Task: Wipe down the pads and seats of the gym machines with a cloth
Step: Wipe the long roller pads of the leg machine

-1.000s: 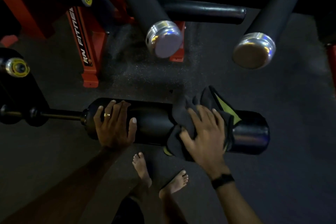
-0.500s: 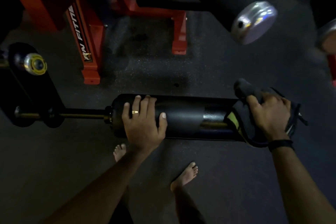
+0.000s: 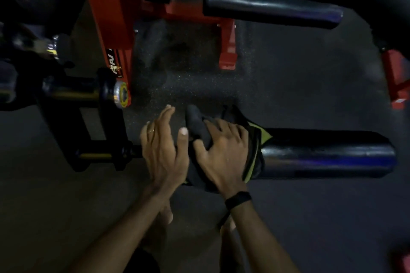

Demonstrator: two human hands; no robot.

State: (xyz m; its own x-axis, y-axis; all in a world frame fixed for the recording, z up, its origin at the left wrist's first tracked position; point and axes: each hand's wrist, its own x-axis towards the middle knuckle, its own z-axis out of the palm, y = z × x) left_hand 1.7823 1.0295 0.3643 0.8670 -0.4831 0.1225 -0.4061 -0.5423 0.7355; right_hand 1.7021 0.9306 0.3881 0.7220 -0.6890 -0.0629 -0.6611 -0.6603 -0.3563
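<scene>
At inner end of roller pad (image 3: 321, 153), near its axle, I press dark cloth (image 3: 250, 139) with right hand (image 3: 221, 153); fingers spread, curled over cloth, wrapping it round pad so wipe covers curved surface. Left hand (image 3: 162, 153) rests beside it on same end, fingers straight and apart, gripping nothing, likely steadying pad against spin; dim blur, so contact uncertain. Red frame (image 3: 111, 17) stands behind, over rubber floor (image 3: 299, 77).

Glossy roller pad (image 3: 321, 153), matt fabric cloth (image 3: 199, 126)
</scene>
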